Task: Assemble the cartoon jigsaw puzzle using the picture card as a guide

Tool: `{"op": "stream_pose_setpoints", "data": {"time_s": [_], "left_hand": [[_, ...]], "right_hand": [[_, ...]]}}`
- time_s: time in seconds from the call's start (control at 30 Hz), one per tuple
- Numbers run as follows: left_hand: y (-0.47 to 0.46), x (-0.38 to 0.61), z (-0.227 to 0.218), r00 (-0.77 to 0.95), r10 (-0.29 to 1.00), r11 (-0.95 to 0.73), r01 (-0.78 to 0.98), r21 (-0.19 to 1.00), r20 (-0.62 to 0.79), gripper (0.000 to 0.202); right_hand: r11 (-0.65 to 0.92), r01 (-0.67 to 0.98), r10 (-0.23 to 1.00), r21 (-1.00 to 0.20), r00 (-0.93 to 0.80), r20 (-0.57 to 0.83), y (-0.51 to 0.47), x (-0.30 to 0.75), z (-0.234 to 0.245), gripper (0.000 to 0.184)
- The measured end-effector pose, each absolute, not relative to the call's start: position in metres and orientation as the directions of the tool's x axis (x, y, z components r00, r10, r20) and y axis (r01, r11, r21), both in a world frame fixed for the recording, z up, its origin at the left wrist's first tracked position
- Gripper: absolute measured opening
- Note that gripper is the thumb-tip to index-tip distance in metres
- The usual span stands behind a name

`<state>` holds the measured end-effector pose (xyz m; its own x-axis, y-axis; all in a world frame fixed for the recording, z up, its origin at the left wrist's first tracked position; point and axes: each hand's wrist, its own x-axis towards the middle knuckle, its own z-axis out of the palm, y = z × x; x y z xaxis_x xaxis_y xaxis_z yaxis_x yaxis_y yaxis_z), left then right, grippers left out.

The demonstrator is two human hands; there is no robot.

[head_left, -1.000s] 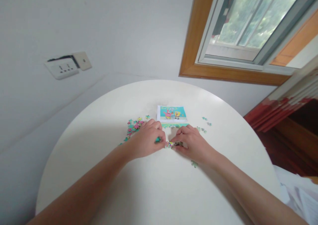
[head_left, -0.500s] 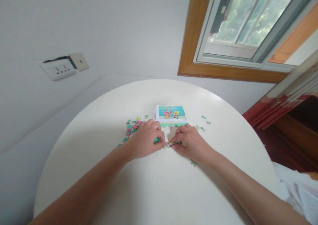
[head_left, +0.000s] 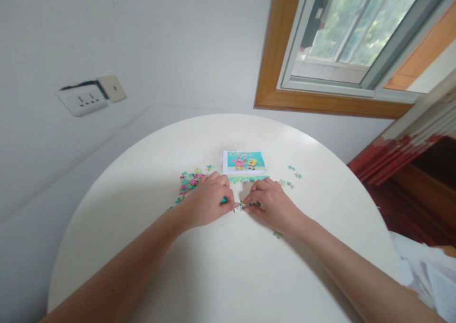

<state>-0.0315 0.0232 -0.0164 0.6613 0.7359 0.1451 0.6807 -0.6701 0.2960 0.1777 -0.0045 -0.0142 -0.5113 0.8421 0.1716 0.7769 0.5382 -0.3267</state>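
Note:
My left hand (head_left: 215, 198) rests on the table with thumb and fingers pinched at the left end of some small jigsaw puzzle pieces (head_left: 238, 206). My right hand (head_left: 267, 200) pinches the right end of the same pieces, which lie flat between the two hands. Fingertips hide much of them, so how they join cannot be made out. Past the hands lies a picture card (head_left: 244, 162) with a pink and a yellow cartoon figure on turquoise. Right in front of it runs a green-turquoise printed strip (head_left: 249, 178), partly behind my fingers.
A heap of loose pink, green and yellow puzzle pieces (head_left: 188, 182) lies beyond my left wrist. Several green pieces (head_left: 287, 184) are scattered to the right, and one piece (head_left: 277, 234) lies by my right forearm. The round white table (head_left: 221, 275) meets the wall near a window.
Both hands stay in nearly the same pinching pose around the puzzle pieces. The whole view has shifted very slightly; nothing else has visibly moved.

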Motion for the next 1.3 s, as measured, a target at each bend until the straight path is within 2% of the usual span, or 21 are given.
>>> {"op": "stream_pose_setpoints", "data": {"time_s": [0.2, 0.4, 0.57, 0.63, 0.87, 1.07, 1.3], "left_hand": [[0.026, -0.036, -0.015, 0.686, 0.711, -0.687, 0.628, 0.366, 0.158, 0.017], [0.031, -0.041, -0.015, 0.684, 0.703, -0.697, 0.610, 0.376, 0.195, 0.017], [0.030, -0.040, -0.012, 0.655, 0.727, -0.674, 0.619, 0.404, 0.208, 0.016], [0.029, -0.037, -0.011, 0.646, 0.735, -0.665, 0.623, 0.413, 0.209, 0.018], [0.025, -0.029, -0.011, 0.644, 0.730, -0.676, 0.631, 0.380, 0.228, 0.021], [0.022, -0.029, -0.014, 0.657, 0.713, -0.700, 0.645, 0.307, 0.246, 0.014], [0.017, -0.025, -0.018, 0.656, 0.720, -0.693, 0.664, 0.282, 0.227, 0.018]], "right_hand": [[0.545, 0.771, 0.837, -0.328, -0.517, 0.177, -0.005, 0.176, -0.013, 0.012], [0.557, 0.754, 0.830, -0.349, -0.519, 0.204, -0.003, 0.175, -0.017, 0.014], [0.550, 0.673, 0.832, -0.494, -0.490, 0.260, 0.002, 0.184, -0.011, 0.023], [0.542, 0.640, 0.835, -0.544, -0.484, 0.263, 0.003, 0.185, -0.009, 0.020], [0.500, 0.613, 0.852, -0.611, -0.476, 0.219, 0.004, 0.181, -0.015, 0.013], [0.470, 0.710, 0.879, -0.525, -0.433, 0.201, 0.007, 0.185, -0.019, 0.013], [0.448, 0.784, 0.893, -0.429, -0.411, 0.182, 0.003, 0.180, -0.018, 0.014]]}}
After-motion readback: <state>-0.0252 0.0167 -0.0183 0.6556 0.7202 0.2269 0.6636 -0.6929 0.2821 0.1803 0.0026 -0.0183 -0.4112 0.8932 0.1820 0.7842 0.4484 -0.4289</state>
